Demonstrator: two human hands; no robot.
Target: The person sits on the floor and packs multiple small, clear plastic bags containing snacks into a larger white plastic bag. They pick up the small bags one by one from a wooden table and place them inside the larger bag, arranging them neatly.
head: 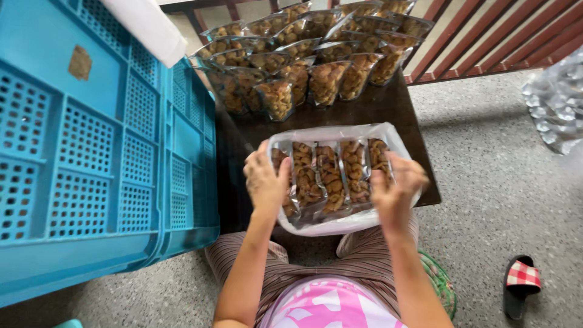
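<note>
Clear plastic wraps everything in the head view: the left hand [265,180] and right hand [395,185] each close around one side of a large clear bag [337,135] lying on the near edge of the dark table [401,106], gripping it so the row of snack packets [331,176] inside stays flat and side by side. Behind it, more filled pouches [316,61] stand upright in rows, and a blue crate [91,152] leans up at the left.

A large clear plastic bag [337,176] holding upright clear pouches of brown snacks sits between the fingers of both hands; beyond the fingertips, more filled clear pouches [310,58] stand in crowded rows.
</note>
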